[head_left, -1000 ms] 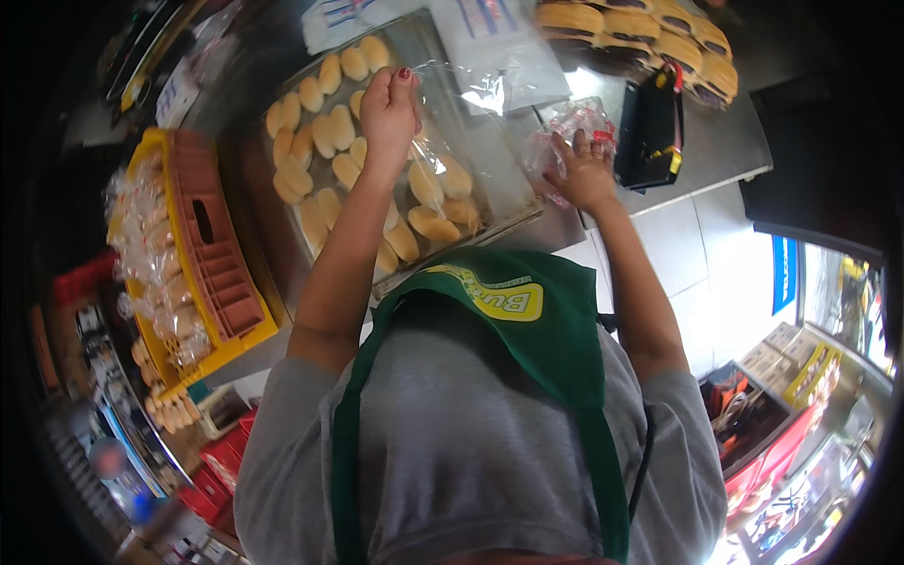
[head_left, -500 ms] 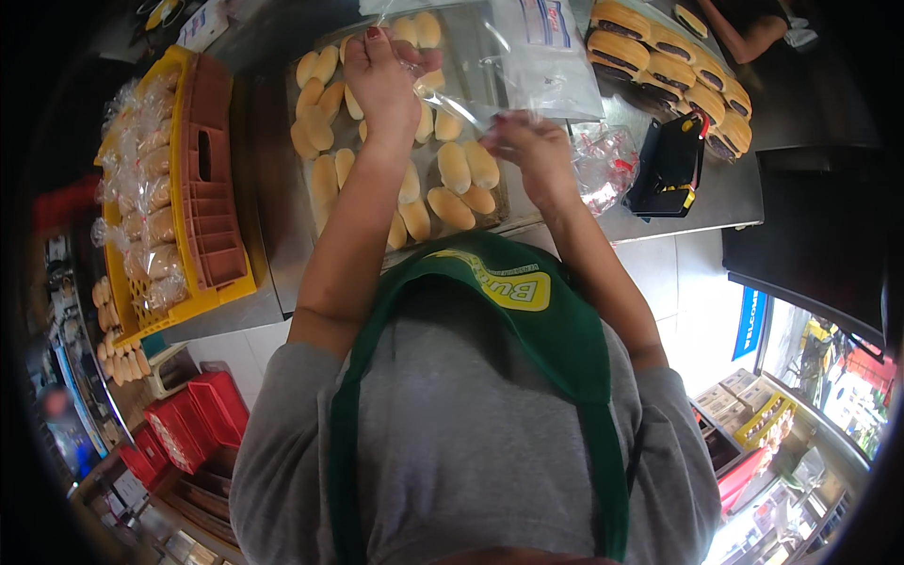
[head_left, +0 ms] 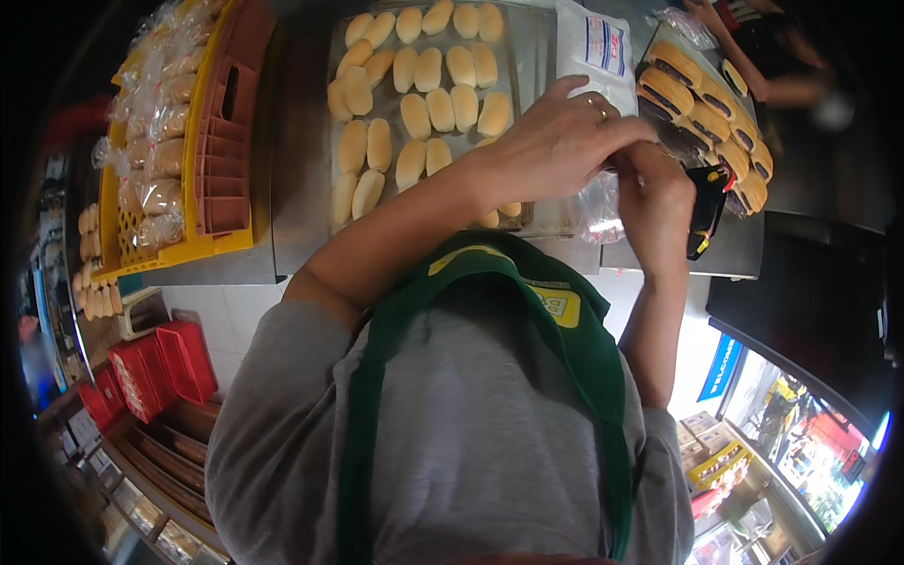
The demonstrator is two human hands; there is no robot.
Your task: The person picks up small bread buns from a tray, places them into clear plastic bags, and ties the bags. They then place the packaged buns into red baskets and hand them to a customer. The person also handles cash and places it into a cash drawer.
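Note:
My left hand point(head_left: 570, 137) reaches across to the right and meets my right hand point(head_left: 656, 184) over the right part of the steel counter. The fingers of both hands are bent inward and close together. What they pinch is mostly hidden by the hands. Just below them shows crumpled clear plastic point(head_left: 598, 209). A black tape dispenser point(head_left: 706, 212) with red and yellow parts stands right beside my right hand, partly covered by it. Under my left forearm lies a metal tray point(head_left: 386, 105) with rows of small oblong buns point(head_left: 414, 115).
A white printed plastic pack point(head_left: 595, 47) lies beyond my hands. Filled buns point(head_left: 706, 122) are heaped at the right, near another person's arm point(head_left: 744, 66). At the left stands a yellow crate point(head_left: 179, 252) of bagged bread, beside a brown crate point(head_left: 224, 141).
Both hands have moved right, from above the bun tray to beside the tape dispenser, and come together. The clear plastic stretched between them is no longer distinct. The view has shifted.

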